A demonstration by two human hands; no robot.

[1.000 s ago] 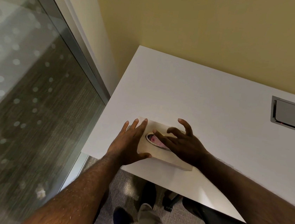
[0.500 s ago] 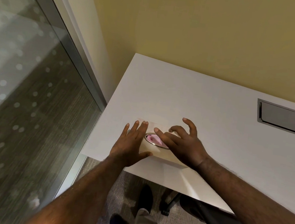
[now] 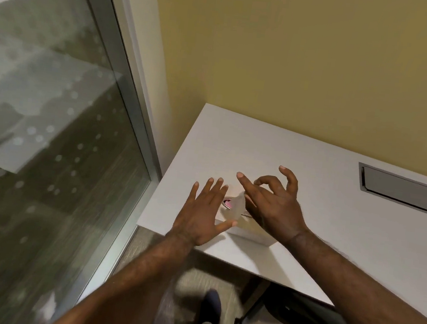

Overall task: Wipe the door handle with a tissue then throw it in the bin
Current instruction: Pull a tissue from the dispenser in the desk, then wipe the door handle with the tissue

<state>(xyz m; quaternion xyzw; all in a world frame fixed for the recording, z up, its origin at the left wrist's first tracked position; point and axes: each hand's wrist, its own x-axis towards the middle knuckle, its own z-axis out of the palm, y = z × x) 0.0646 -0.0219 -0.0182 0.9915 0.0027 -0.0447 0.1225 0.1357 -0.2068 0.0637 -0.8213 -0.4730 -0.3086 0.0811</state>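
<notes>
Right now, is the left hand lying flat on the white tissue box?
Yes, the left hand lies spread flat on the white tissue box.

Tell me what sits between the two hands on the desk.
In the head view, a tissue rising from the tissue box opening lies between the flat left hand and the right hand, which pinches it.

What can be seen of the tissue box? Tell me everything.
The tissue box is a low, pale cardboard carton lying flat near the front left corner of the white desk. Its top has an oval opening showing pink inside, with a tissue rising from it. The left hand presses flat on its left end; the right hand hovers over it, pinching the tissue.
</notes>
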